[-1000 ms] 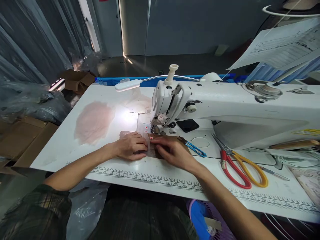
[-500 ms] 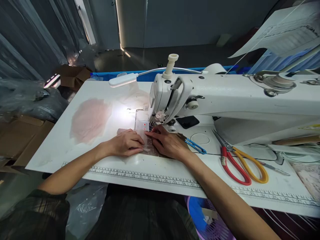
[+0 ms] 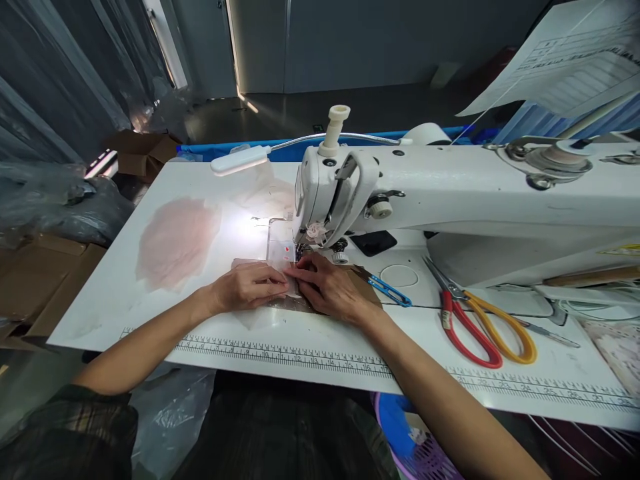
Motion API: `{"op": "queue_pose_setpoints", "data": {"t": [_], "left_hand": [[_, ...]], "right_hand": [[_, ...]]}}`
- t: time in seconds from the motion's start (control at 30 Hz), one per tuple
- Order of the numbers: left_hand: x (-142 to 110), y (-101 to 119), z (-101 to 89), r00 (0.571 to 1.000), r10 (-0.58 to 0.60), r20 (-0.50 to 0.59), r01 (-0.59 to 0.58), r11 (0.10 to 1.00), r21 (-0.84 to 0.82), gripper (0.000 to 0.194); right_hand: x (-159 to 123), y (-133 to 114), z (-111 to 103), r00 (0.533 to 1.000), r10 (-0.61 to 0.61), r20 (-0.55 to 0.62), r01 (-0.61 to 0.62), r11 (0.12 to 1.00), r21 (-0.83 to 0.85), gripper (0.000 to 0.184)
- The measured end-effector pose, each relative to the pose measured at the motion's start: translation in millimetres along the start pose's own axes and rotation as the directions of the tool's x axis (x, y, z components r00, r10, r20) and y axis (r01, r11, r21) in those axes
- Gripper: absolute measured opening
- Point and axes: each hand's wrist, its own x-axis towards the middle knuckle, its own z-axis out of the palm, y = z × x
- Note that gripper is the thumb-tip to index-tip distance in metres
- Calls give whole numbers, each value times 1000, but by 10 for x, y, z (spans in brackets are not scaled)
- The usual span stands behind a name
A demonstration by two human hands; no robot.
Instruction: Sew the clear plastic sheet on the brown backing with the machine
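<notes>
Under the head of a white sewing machine [image 3: 430,175], a thin sheer piece of fabric [image 3: 294,288] lies at the needle area. My left hand [image 3: 249,288] is on its left side, with thumb and fingers pinched on the fabric. From the right, my right hand [image 3: 327,285] pinches the fabric's edge just in front of the presser foot [image 3: 301,252], its fingers close to my left fingertips. A brown sheet [image 3: 367,288] shows below and beside the right hand. Fingers partly hide the fabric, and the needle tip cannot be made out.
A pale pink pile of sheer pieces [image 3: 177,243] lies left. Right of my hand are a blue thread snipper [image 3: 390,291], a black phone-like object [image 3: 373,243] and scissors [image 3: 473,327] with red and yellow handles. A lamp [image 3: 240,161] lights the table. A ruler strip [image 3: 300,357] runs along the front.
My left fingers have drawn closer together at the fabric. My right hand has shifted slightly, and its fingers are now more bunched near the presser foot. The view has moved a little.
</notes>
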Motion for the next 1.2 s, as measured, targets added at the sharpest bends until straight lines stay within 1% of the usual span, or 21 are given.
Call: {"op": "queue_pose_setpoints", "data": {"t": [0.17,0.4,0.5,0.6,0.7,0.93,1.07,1.2], "left_hand": [[0,7,-2,995,44,88,-48,998,50,11],[-25,13,35,993,9,121,-16,998,59,13],[-24,44,30,986,-7,167,-8,996,88,16],[-18,61,20,978,1,207,-25,993,114,16],[-20,52,14,978,13,208,-38,992,118,13],[-41,26,20,982,13,189,-28,997,75,18],[-46,26,21,985,20,169,-33,996,79,17],[-45,18,19,986,20,165,-38,994,104,21]], "right_hand": [[-43,35,36,999,-9,-51,12,998,56,37],[-91,49,69,997,43,-59,-41,998,42,36],[-72,26,70,998,38,-55,-36,999,29,37],[-54,4,71,999,32,-38,-31,999,21,36],[-57,1,72,998,49,-43,-47,998,42,37],[-68,25,19,996,56,-63,-50,994,94,36],[-58,17,-8,999,20,-39,-17,997,79,36],[-48,2,-24,1000,0,-8,1,1000,29,37]]}}
